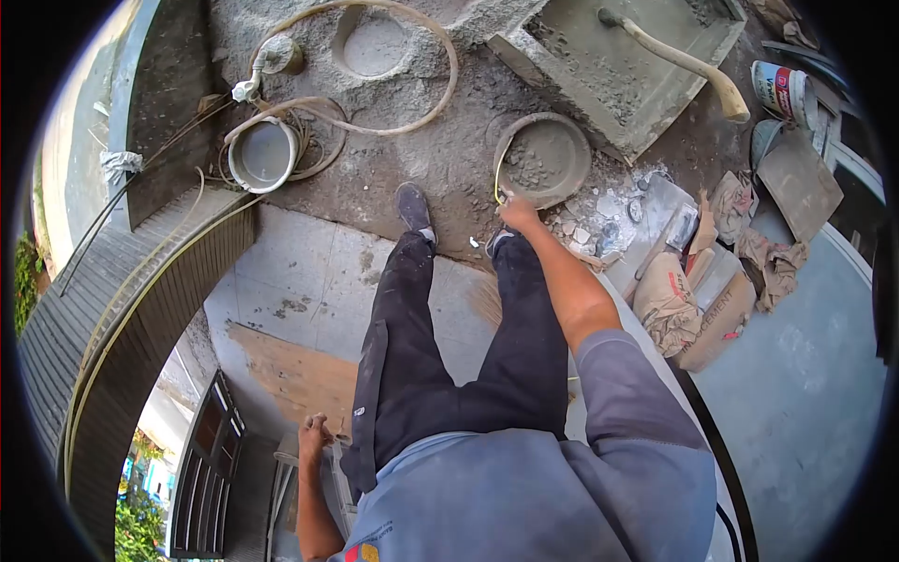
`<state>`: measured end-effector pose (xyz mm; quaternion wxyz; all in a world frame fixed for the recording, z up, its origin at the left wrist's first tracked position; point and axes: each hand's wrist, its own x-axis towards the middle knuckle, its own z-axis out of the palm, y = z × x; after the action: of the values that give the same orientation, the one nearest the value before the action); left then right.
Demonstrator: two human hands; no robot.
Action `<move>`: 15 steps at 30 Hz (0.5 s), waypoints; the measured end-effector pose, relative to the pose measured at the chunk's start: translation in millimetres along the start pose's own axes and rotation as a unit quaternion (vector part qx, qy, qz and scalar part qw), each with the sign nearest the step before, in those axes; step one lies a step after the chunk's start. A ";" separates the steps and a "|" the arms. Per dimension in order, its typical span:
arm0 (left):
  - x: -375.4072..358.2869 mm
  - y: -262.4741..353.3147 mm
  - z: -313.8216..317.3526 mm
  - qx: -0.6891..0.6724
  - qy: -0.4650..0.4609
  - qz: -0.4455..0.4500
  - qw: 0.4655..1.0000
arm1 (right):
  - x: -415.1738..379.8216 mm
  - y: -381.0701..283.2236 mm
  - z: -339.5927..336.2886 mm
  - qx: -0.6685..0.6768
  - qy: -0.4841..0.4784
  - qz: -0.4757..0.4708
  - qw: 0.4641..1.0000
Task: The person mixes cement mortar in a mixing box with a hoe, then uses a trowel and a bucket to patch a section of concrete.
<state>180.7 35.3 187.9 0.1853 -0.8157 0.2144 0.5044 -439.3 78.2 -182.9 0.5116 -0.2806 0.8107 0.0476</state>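
Note:
My right hand [518, 214] reaches down to the near left rim of a round grey bucket [582, 161]. Its fingers are closed around a thin yellow handle [498, 173] that curves along the bucket's left side. Wet grey mortar [536, 157] lies inside the bucket, which rests on the ground just beyond my right foot. My left hand [315, 436] hangs beside my left hip with its fingers curled in, and nothing shows in it.
A mortar trough [524, 58] with a wooden-handled tool [679, 64] stands ahead right. A water bucket [237, 159] and a looped hose [453, 70] are ahead left. Torn cement bags [667, 304] and rubble [581, 225] lie right. Ridged steps [140, 272] rise left.

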 end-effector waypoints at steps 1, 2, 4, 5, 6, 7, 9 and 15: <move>7.0 -7.9 -5.7 0.005 0.005 0.001 1.000 | 5.3 3.3 9.1 -0.018 -0.007 0.012 1.000; 11.7 -19.6 -11.6 0.007 0.011 0.001 1.000 | 4.3 3.8 16.2 -0.037 -0.016 0.022 0.999; 18.7 -43.8 -18.9 0.016 -0.003 -0.028 0.999 | 10.9 6.1 27.3 -0.063 -0.021 0.025 0.997; 23.5 -49.5 -16.8 0.016 -0.006 -0.039 0.999 | 15.4 10.2 32.4 -0.070 -0.020 0.020 0.997; 21.6 -53.5 -12.1 0.016 -0.004 -0.048 0.999 | 16.3 9.7 35.5 -0.065 -0.025 0.015 0.997; 18.9 -59.6 -7.1 0.015 -0.003 -0.057 0.998 | 14.7 9.9 37.8 -0.060 -0.029 0.010 0.998; 18.0 -64.5 12.6 0.025 -0.010 -0.076 0.997 | 13.3 14.6 45.3 -0.104 0.018 -0.030 0.994; 3.2 -133.5 66.3 -0.024 -0.013 -0.061 0.998 | 0.8 39.2 -12.9 0.105 0.071 -0.051 0.991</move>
<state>204.4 181.2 168.5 0.1990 -0.8246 0.1500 0.5078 -469.7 105.9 -185.8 0.4815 -0.2693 0.8299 -0.0836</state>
